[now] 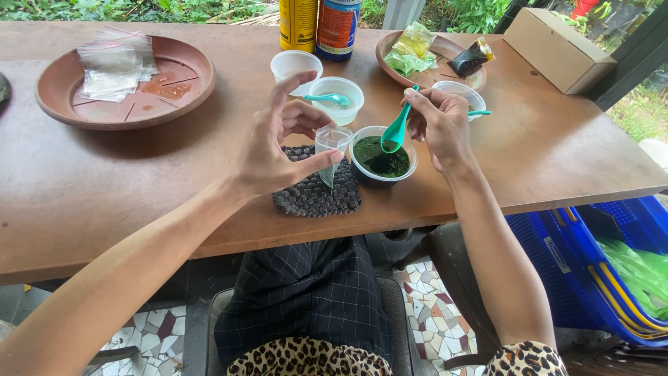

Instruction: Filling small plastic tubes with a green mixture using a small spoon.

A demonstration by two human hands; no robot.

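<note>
Two hands up over the worktop point(139, 181)! Your left hand point(275, 143) pinches a small clear bag point(331, 143) open-mouthed; your right hand point(438, 125) closes its fingers on a green spoon point(396, 132) above the bowl of dark green paste point(381, 157).

Soft, even daylight fills the scene and seems to come from the green garden beyond the far edge of the brown table point(104, 202). The tabletop is bright, without hard glare. Only weak shadows lie on the table. Under the table the floor is much dimmer. The picture is sharp at the table, and its edges bend a little near the corners.
</note>
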